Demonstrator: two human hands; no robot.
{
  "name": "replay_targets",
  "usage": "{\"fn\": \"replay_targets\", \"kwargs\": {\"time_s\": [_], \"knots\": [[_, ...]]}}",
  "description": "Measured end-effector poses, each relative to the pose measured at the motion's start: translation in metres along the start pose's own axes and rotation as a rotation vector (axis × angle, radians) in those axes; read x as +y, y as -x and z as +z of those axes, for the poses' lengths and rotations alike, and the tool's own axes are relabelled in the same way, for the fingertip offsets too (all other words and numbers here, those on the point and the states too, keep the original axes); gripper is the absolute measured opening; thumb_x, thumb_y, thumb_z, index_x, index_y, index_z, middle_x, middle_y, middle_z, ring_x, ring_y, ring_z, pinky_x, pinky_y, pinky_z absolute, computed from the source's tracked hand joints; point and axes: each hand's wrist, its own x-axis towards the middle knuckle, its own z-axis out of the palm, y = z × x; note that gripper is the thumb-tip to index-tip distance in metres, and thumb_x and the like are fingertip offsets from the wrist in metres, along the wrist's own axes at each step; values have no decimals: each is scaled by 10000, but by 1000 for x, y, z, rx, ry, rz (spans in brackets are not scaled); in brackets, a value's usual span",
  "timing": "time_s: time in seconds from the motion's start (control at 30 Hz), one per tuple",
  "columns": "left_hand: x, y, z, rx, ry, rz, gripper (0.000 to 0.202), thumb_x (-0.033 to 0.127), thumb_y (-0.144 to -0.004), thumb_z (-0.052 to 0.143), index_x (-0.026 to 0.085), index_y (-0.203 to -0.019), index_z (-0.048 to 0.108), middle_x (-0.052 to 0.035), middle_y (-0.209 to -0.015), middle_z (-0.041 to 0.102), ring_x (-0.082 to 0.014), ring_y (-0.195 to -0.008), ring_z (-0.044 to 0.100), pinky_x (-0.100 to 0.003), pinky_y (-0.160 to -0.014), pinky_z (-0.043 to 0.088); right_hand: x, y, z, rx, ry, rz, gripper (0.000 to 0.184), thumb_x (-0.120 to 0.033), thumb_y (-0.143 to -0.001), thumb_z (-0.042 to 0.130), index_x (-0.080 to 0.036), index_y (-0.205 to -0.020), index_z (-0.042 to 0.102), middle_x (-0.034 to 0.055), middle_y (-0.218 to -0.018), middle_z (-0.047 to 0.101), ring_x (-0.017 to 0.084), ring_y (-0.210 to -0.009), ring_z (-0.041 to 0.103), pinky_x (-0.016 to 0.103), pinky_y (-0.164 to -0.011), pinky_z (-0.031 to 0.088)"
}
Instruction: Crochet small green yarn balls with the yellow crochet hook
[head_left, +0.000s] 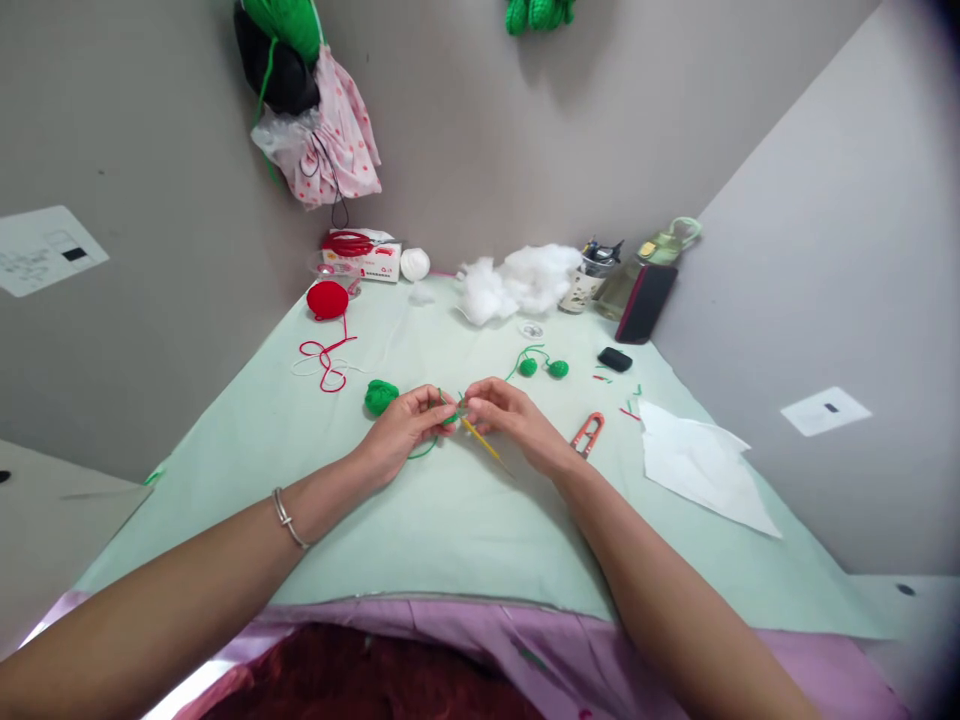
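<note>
My left hand (409, 425) is closed, pinching a small piece of green crochet work (448, 420) between thumb and fingers. Green yarn trails beneath it, and a green yarn ball (381, 397) lies just beyond the wrist side. Facing it, my right hand (510, 412) is closed with its fingertips at the upper end of a thin crochet hook with a yellow handle (484, 441). The hook slants down to the right below my fingers. Its head, by the green work, is too small to make out. Both hands' fingertips almost meet above the cloth-covered table (450, 540).
Two small green crocheted balls (542, 368), orange thread snips (588, 434) and white paper (701, 465) lie to the right. White stuffing (521, 283), a pen cup (581, 285), a bottle (619, 290) and a phone (646, 304) stand behind. Red yarn (328, 300) sits back left.
</note>
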Motion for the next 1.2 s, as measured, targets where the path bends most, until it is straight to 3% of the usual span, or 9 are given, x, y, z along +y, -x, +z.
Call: {"fn": "replay_targets", "kwargs": {"time_s": [0.13, 0.27, 0.43, 0.8, 0.97, 1.2], "knots": [[0, 0, -4, 1, -60, 43, 309, 369, -747, 870, 187, -937, 709, 6, -892, 672, -146, -818, 666, -311, -843, 504, -3, 4, 1, -109, 202, 16, 357, -437, -731, 894, -175, -900, 721, -22, -689, 676, 98, -578, 533, 249, -565, 396], [2, 1, -7, 6, -142, 86, 394, 270, -705, 887, 203, -1064, 736, -4, -941, 678, -159, -850, 649, -322, -845, 476, 1, 3, 2, -97, 182, 5, 382, -473, -733, 880, -164, -891, 723, -3, -736, 683, 103, -617, 555, 270, -625, 442], [4, 2, -6, 8, -194, 126, 378, 202, -667, 879, 206, -1018, 740, 10, -901, 663, -170, -884, 623, -325, -864, 465, 6, 2, 4, -88, 129, -2, 401, -499, -715, 887, -178, -879, 713, -18, -724, 654, 104, -608, 566, 274, -613, 461], [3, 3, -6, -26, -151, 85, 382, 260, -687, 900, 192, -1021, 728, -2, -869, 705, -167, -834, 661, -318, -828, 492, 7, 3, 10, -69, 135, -38, 427, -551, -739, 852, -184, -887, 691, -3, -699, 684, 120, -586, 604, 281, -593, 499], [6, 5, -2, -44, -75, 46, 310, 423, -773, 852, 181, -898, 703, -11, -868, 707, -162, -797, 682, -330, -834, 535, 6, 5, 16, -43, 236, -81, 365, -501, -761, 834, -205, -867, 648, -22, -650, 674, 135, -561, 615, 279, -577, 486], [7, 6, 0, -43, -39, 24, 316, 397, -733, 896, 180, -806, 677, 22, -786, 658, -134, -757, 654, -295, -803, 542, 9, 10, 23, -3, 494, -157, 154, -323, -870, 695, -205, -774, 671, -44, -585, 605, 127, -562, 538, 270, -596, 397]]}}
